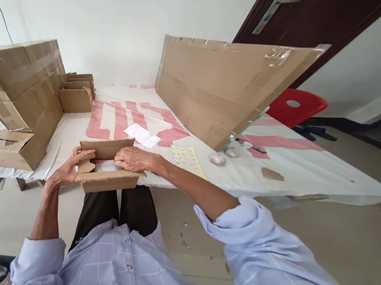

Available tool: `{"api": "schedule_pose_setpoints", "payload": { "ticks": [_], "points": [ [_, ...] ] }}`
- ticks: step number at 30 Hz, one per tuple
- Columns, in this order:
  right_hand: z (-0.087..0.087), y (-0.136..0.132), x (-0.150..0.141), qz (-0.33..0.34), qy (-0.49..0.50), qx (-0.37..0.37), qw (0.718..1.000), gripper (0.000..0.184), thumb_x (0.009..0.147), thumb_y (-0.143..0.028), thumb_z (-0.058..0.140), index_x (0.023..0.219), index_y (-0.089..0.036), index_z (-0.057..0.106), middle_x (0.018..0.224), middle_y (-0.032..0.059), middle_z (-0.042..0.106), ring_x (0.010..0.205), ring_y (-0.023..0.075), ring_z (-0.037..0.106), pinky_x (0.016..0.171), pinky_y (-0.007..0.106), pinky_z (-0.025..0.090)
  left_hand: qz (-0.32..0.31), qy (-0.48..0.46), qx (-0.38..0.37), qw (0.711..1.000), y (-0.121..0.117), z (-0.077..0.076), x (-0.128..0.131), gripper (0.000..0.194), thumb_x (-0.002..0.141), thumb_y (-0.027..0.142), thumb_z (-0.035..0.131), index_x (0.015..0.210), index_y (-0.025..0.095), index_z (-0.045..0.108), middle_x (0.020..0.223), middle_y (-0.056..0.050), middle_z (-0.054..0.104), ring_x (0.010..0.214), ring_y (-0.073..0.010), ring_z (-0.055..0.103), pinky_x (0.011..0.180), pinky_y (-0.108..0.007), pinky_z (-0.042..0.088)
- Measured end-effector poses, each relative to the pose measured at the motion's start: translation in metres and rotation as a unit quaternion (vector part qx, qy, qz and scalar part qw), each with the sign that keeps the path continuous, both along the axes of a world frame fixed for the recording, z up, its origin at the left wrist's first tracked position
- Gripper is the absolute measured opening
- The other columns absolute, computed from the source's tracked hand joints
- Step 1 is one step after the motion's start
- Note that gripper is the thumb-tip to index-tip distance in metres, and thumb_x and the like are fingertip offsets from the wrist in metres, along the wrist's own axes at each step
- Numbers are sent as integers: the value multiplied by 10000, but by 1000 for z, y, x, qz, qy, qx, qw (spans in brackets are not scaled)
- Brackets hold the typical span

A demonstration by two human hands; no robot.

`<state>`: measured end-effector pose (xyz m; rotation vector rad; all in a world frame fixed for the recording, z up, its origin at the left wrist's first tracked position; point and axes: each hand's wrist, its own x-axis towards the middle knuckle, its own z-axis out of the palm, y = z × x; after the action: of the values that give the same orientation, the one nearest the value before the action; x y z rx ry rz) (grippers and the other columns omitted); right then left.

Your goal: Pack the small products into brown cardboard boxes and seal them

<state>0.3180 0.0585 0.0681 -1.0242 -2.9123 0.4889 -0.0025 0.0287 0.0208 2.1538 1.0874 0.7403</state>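
An open cardboard box (109, 182) sits at the table's near edge, its long flaps standing up. My left hand (67, 168) grips the left end of this box, fingers over the end flap. Inside the right part of the box is my right hand (132, 159), fingers curled downward and their tips hidden. Something pale and shiny (106, 166) lies in the box beside those fingers; its kind is unclear. To the right of the box lies a yellow sheet of small white labels or stickers (188, 159). White papers (142, 135) lie just behind the box.
Stacked cardboard boxes (23, 79) fill the table's left side, with folded cardboard pieces (76, 96) beside them. A big cardboard sheet (223, 87) leans upright behind two tape rolls (217, 159). Further right are a cardboard scrap (272, 174) and a red chair (296, 106).
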Motion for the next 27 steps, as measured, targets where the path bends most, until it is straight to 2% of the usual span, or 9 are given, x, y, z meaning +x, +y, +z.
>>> {"api": "schedule_pose_setpoints", "payload": {
  "ticks": [4,7,10,12,16,21,24,27],
  "points": [
    [15,-5,-9,-6,-118,92,989,297,1109,-284,607,926,-164,808,1007,135,817,952,244,704,775,333,388,-16,63,1,998,4,5,-1,820,809,484,905,1572,289,678,1426,-122,566,1403,-394,585,1284,-632,496],
    [27,-4,-15,-17,-176,152,973,248,1018,-390,810,1045,-147,848,1094,181,838,1054,303,742,812,337,431,-15,78,-12,997,3,7,0,842,770,429,916,1568,301,678,1390,-92,551,1361,-363,600,1283,-617,501],
    [34,0,-25,-50,-241,140,959,338,895,-411,936,1074,-134,864,1064,185,862,1027,319,778,797,340,466,-3,56,-20,998,0,3,2,848,758,420,916,1560,284,676,1403,-95,535,1382,-367,601,1296,-609,487],
    [34,3,-34,-61,-291,117,948,335,839,-387,963,1043,-136,873,1051,184,872,1010,328,799,789,348,484,6,33,-20,999,-2,-2,4,849,737,403,923,1541,278,683,1435,-101,534,1440,-386,577,1318,-602,461],
    [21,4,-50,-19,-317,113,942,240,862,-214,867,1092,-142,866,1100,195,873,1081,331,825,918,381,522,23,-17,-30,999,-6,-14,7,873,707,362,929,1539,294,670,1520,-115,525,1506,-407,535,1282,-573,499],
    [-7,5,-46,5,-258,38,965,230,1001,-117,681,1184,-165,812,1266,197,840,1191,330,802,988,401,567,41,-59,-31,997,-11,-31,10,1033,714,408,954,1658,304,550,1594,-142,496,1533,-422,507,1173,-543,577],
    [-22,8,-30,6,-192,5,981,262,1042,-148,647,1276,-195,756,1303,157,824,1214,323,775,1002,404,573,40,-78,-20,996,-13,-39,14,1167,689,409,990,1727,285,471,1618,-158,488,1566,-432,482,1280,-592,485],
    [-32,9,-19,-11,-166,-10,986,394,1010,-228,710,1401,-186,682,1340,159,793,1227,339,743,975,404,561,33,-90,-3,995,-14,-44,17,1287,676,420,1017,1786,274,383,1651,-170,480,1611,-447,438,1379,-632,348]
  ]
}}
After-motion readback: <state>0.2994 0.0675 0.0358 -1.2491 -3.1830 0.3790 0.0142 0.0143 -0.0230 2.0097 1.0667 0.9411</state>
